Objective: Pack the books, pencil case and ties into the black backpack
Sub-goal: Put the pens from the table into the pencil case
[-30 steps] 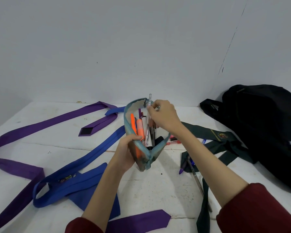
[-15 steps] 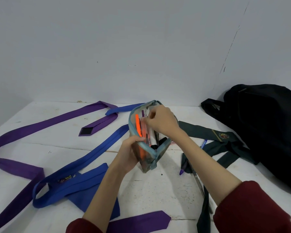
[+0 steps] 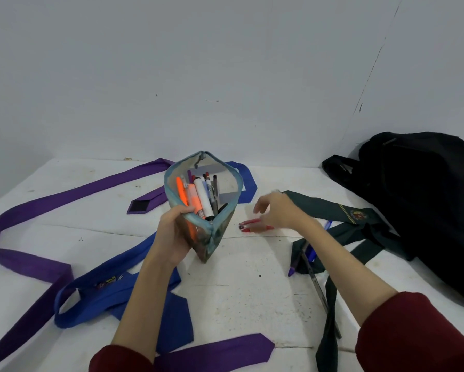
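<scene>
My left hand grips the open pencil case upright at the table's middle; several pens and markers stand inside it. My right hand hovers just right of the case, fingers loosely spread, above red pens lying on the table. A purple tie runs along the left, a blue tie lies under my left forearm, and a dark green tie lies at right. The black backpack sits at the far right. No books are visible.
More pens lie on the green tie near my right forearm. The white table meets a pale wall behind. A purple tie end lies at the near edge.
My right hand has left the pencil case's mouth and moved right and down toward the red pens. The case now stands wide open in my left hand.
</scene>
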Motion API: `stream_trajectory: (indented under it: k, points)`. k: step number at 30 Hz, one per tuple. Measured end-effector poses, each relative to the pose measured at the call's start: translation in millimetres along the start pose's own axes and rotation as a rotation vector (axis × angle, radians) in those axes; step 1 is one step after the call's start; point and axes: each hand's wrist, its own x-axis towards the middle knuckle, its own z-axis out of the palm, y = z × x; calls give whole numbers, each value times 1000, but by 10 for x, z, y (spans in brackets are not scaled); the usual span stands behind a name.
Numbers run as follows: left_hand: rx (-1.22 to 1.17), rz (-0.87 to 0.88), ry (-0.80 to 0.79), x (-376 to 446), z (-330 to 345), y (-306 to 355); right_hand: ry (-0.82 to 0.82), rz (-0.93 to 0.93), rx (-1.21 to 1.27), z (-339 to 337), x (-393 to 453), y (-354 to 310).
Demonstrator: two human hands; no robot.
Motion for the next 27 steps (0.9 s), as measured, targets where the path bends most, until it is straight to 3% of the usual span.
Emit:
stream_trajectory:
  k: [2,7,14,17,21,24,27]
  points:
    - [-7,4,16,-5,-1,9,-59,-21,-194,155,27,24]
    - [27,-26,19,5,7,6,10,-84,-351,260,65,22]
    - [52,-50,8,17,20,-9,77,-120,-321,167,45,13]
    - [50,-66,11,13,46,-16,405,-161,-74,52,26,-55]
    - [55,-74,5,-14,92,-26,857,-234,635,-339,-143,-485]
    - [58,-90,-2,-39,138,-34,890,-331,821,-525,-283,-798]
    - [45,-90,-36,-59,175,-43,737,-368,668,-473,-307,-906]
